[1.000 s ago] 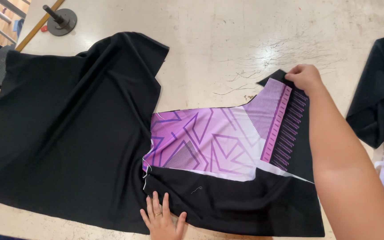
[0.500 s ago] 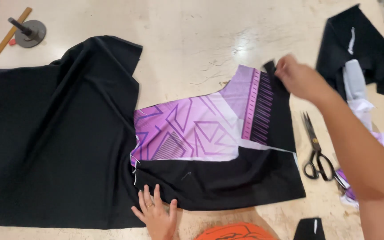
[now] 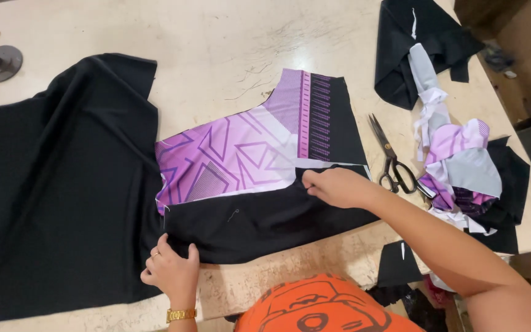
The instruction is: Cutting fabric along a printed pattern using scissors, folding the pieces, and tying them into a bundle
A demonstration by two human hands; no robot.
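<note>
From the head camera, the left hand (image 3: 172,270) is curled, gripping the near corner of the black fabric panel (image 3: 265,221). The right hand (image 3: 333,186) reaches across, pinching that panel's upper edge where it overlaps the purple patterned piece (image 3: 235,154) on the table (image 3: 216,43). Scissors (image 3: 391,161) lie just right.

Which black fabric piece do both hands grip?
The black panel below the purple printed piece; left hand and right hand pinch it, unlike the big black cloth.
</note>
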